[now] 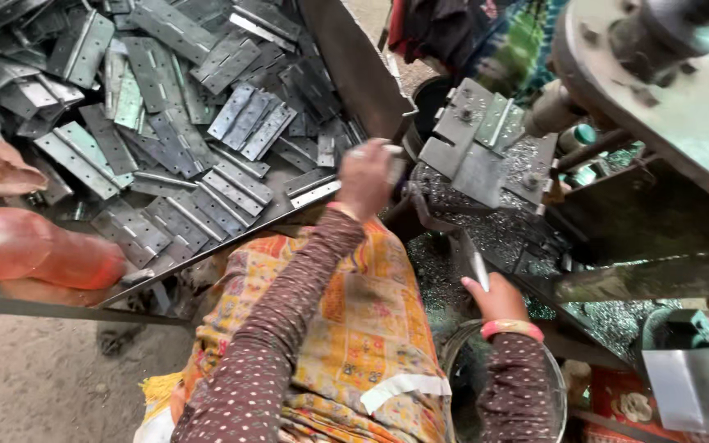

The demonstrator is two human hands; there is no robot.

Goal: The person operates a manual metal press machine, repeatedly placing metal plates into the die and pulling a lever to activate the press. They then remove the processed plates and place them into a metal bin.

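Head view, left hand (364, 176) on hinges (207, 123), right hand (498, 297) lower

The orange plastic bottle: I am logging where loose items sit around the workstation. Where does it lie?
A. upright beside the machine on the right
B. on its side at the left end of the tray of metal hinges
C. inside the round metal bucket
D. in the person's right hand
B: the orange plastic bottle lies on its side at the left end of the tray, beside the heap of metal hinges, away from both hands.
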